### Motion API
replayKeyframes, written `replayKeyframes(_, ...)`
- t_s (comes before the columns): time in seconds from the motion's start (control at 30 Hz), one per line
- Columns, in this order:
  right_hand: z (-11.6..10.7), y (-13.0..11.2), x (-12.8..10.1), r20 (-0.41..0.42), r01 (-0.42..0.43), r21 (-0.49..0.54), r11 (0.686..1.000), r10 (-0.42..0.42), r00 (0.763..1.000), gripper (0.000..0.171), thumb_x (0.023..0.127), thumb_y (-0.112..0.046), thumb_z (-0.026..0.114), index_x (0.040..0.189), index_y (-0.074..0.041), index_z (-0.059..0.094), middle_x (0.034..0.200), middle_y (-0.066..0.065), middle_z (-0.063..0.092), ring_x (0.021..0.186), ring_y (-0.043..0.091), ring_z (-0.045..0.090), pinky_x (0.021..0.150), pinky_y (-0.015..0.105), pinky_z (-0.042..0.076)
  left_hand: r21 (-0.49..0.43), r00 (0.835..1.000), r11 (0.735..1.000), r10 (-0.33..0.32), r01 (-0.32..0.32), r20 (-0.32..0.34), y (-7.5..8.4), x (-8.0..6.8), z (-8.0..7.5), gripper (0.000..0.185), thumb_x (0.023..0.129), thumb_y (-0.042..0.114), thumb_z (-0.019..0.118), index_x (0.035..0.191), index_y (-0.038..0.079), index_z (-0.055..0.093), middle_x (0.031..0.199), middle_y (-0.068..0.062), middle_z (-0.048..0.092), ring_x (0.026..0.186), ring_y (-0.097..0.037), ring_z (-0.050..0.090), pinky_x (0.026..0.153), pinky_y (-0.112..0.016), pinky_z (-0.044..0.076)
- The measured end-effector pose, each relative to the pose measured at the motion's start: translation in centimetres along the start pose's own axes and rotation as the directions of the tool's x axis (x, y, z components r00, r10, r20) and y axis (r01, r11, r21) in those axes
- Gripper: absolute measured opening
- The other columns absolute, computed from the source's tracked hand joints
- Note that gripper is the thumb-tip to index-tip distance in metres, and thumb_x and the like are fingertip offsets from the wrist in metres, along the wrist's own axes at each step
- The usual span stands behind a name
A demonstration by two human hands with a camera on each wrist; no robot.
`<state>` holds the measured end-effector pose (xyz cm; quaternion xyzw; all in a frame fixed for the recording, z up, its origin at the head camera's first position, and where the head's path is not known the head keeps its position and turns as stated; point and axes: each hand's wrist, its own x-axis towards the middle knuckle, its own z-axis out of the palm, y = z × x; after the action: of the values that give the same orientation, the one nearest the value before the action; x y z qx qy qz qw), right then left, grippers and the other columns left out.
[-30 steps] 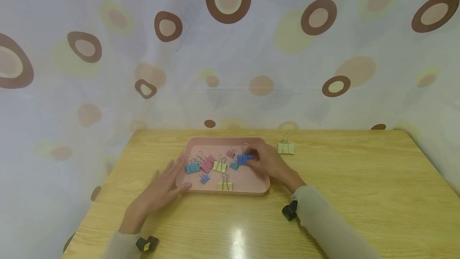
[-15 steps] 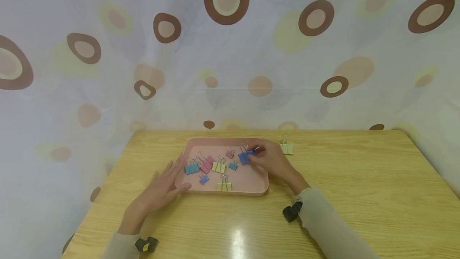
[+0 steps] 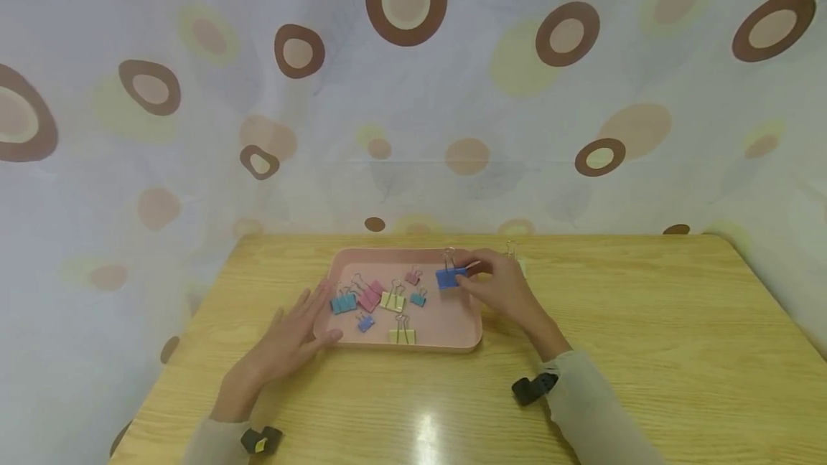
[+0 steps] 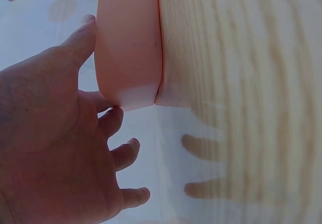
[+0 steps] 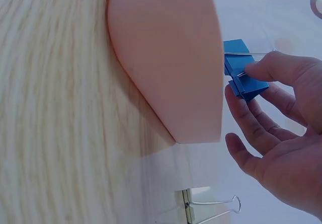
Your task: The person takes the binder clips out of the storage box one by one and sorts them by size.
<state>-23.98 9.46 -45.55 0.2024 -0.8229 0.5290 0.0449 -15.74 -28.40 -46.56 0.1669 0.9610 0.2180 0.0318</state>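
My right hand [image 3: 507,289] pinches a large blue binder clip [image 3: 447,279] between thumb and fingers over the right back part of the pink tray [image 3: 446,336]. In the right wrist view the blue clip's wire handle sticks out past the thumb, and the clip shows beyond the tray's rim. My left hand [image 3: 284,339] rests against the tray's left end, thumb at the front rim and fingers spread along the side. Several clips lie in the tray: teal [image 3: 344,303], pink [image 3: 370,296], two pale yellow [image 3: 393,301], and small blue, teal and pink ones.
On the table [image 3: 646,321], behind my right hand, stands a pale green binder clip [image 5: 201,204], partly hidden in the head view. A patterned cloth [image 3: 413,106] hangs along the table's back edge.
My right hand has lifted the blue binder clip and carried it slightly right. It now covers more of the pale green clip. My left hand has stayed at the tray.
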Motion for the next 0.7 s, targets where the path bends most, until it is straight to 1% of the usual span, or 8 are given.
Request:
replayKeyframes(0.13,-0.5,0.1,-0.2,-0.010,0.017,0.026,1.000,-0.017,1.000,0.021,0.090,-0.002,0.078,0.110,-0.001,0.074,0.110,0.016,0.072,0.096,0.031,0.072,0.086,0.045,0.060,0.002,1.000,1.000,0.002,-0.002,-0.005,0.1,-0.1,-0.2,0.082,0.104,0.049,0.055,0.165,0.010,0.018,0.171,-0.010,0.014,0.153,-0.048,0.015,0.111,-0.080,0.009)
replayKeyframes(0.3,-1.1,0.5,-0.7,0.004,0.000,0.036,0.999,-0.001,1.000,0.021,0.091,-0.004,0.077,0.112,-0.002,0.073,0.114,0.016,0.071,0.098,0.032,0.072,0.077,0.033,0.062,0.003,1.000,1.000,0.004,-0.004,-0.003,0.0,-0.1,-0.2,0.081,0.104,0.048,0.056,0.165,0.009,0.019,0.171,-0.011,0.014,0.152,-0.049,0.015,0.110,-0.081,0.009)
replayKeyframes(0.37,-1.4,0.7,-0.8,-0.006,-0.002,0.033,0.999,0.002,1.000,0.021,0.091,-0.004,0.077,0.111,-0.002,0.074,0.113,0.016,0.071,0.097,0.032,0.073,0.074,0.030,0.061,0.004,1.000,1.000,0.004,-0.004,-0.002,-0.1,-0.1,-0.1,0.082,0.104,0.049,0.055,0.165,0.009,0.018,0.171,-0.011,0.014,0.152,-0.048,0.015,0.111,-0.080,0.009)
replayKeyframes(0.53,-2.2,1.5,-1.1,-0.032,-0.021,0.026,0.999,0.022,0.999,0.019,0.090,-0.003,0.078,0.108,-0.005,0.074,0.113,0.014,0.072,0.097,0.032,0.073,0.073,0.027,0.060,-0.003,1.000,1.000,0.000,0.000,0.003,-0.2,0.0,0.1,0.082,0.104,0.050,0.055,0.165,0.010,0.017,0.171,-0.010,0.013,0.152,-0.048,0.015,0.111,-0.080,0.009)
replayKeyframes(0.7,-3.4,2.2,-1.3,-0.054,-0.022,0.013,1.000,0.023,0.998,0.018,0.090,-0.004,0.077,0.108,-0.003,0.074,0.114,0.017,0.071,0.098,0.034,0.072,0.074,0.024,0.059,-0.002,1.000,1.000,-0.003,0.003,0.011,-0.1,0.1,0.1,0.082,0.104,0.049,0.055,0.165,0.010,0.017,0.171,-0.010,0.013,0.152,-0.049,0.014,0.111,-0.080,0.009)
